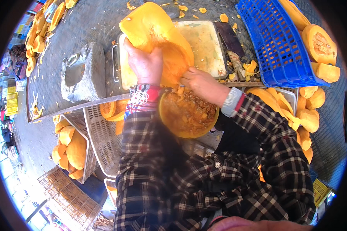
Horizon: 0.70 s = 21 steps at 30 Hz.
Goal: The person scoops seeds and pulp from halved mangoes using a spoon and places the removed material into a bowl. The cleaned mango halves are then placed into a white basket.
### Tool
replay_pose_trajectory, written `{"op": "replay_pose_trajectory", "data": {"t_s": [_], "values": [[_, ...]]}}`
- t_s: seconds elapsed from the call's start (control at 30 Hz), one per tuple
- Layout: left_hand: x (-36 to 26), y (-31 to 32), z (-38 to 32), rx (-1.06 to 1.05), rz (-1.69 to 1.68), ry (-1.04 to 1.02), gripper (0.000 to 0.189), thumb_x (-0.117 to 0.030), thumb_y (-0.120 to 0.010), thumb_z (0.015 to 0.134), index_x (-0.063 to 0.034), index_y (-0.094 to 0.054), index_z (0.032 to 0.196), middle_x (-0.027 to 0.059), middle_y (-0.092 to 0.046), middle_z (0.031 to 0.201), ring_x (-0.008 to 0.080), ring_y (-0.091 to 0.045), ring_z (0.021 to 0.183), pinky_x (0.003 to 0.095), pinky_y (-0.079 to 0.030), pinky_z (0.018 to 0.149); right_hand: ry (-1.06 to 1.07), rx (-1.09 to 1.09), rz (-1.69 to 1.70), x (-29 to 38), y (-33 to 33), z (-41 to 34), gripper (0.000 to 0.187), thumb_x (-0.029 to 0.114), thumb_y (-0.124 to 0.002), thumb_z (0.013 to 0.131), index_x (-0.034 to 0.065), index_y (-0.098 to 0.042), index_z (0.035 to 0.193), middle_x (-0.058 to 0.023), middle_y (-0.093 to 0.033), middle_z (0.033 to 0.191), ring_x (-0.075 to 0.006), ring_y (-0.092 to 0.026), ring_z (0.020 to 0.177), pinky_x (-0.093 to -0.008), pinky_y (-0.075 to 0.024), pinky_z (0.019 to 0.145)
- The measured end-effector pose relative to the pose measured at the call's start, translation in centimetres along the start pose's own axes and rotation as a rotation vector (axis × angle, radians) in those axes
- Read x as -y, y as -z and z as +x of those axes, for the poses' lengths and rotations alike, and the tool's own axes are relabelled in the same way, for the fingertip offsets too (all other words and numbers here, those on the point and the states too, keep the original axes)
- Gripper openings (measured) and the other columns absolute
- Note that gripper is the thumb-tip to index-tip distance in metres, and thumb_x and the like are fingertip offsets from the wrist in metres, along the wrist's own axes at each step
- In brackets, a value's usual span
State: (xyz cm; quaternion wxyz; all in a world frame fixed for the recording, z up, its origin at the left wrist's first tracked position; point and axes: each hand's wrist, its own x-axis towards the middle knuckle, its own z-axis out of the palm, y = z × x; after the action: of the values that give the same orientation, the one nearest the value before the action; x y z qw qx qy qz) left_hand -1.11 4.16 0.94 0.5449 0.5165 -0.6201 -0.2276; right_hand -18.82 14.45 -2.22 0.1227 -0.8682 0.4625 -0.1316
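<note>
My left hand point(144, 62) grips a large peeled piece of orange squash point(153, 21), its thumb on the hollowed side. The piece is tilted up above a white cutting board point(201, 43). At the squash's lower edge my right hand point(201, 83) has its fingers curled in. A small glint of metal shows under those fingers, likely part of a scraping tool; the rest is hidden. Directly below both hands stands a round yellow tub point(188, 135) holding squash seeds and stringy pulp point(190, 112).
On the dark worktable point(89, 26) sits a hollowed concrete block point(92, 72) at left. A blue plastic crate point(280, 43) tilts at right, beside cut squash point(318, 43). A dark blade point(230, 37) with a wrapped handle point(235, 63) borders the board. Pale crates point(101, 138) and squash pieces point(76, 147) stand at lower left.
</note>
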Motion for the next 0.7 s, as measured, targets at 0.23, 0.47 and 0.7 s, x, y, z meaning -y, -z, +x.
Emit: {"op": "replay_pose_trajectory", "data": {"t_s": [0.23,0.47,0.7], "values": [[-0.5,-0.6,-0.5,0.016,0.075,-0.067,0.084,-0.006,-0.079,0.077,0.0021,-0.038,0.15,0.0287,-0.07,0.121,0.0477,-0.071,0.109,0.049,-0.057,0.098,-0.098,-0.188,-0.111,-0.2,-0.2,1.7,0.021,0.006,-0.066,0.085,0.0059,-0.074,0.105,-0.008,-0.069,0.1,-0.0278,-0.064,0.108,-0.036,-0.054,0.091],[-0.2,0.1,-0.4,0.012,0.0,-0.001,0.089,-0.005,-0.079,0.075,0.0024,-0.035,0.153,0.0293,-0.067,0.123,0.0479,-0.069,0.112,0.0497,-0.056,0.097,-0.1,-0.204,0.057,1.0,-0.5,-0.7,0.027,0.0,-0.066,0.083,0.0037,-0.072,0.109,-0.0131,-0.069,0.1,-0.0338,-0.063,0.102,-0.0408,-0.054,0.093],[-0.4,-0.9,-0.9,0.021,0.063,-0.143,0.089,-0.006,-0.078,0.074,0.0037,-0.036,0.152,0.0278,-0.066,0.123,0.0472,-0.067,0.112,0.0499,-0.056,0.097,-0.092,-0.216,-0.167,-0.5,-2.2,0.5,0.024,0.004,-0.064,0.084,0.0059,-0.073,0.106,-0.0105,-0.068,0.102,-0.0334,-0.062,0.099,-0.0423,-0.0541,0.089]]}}
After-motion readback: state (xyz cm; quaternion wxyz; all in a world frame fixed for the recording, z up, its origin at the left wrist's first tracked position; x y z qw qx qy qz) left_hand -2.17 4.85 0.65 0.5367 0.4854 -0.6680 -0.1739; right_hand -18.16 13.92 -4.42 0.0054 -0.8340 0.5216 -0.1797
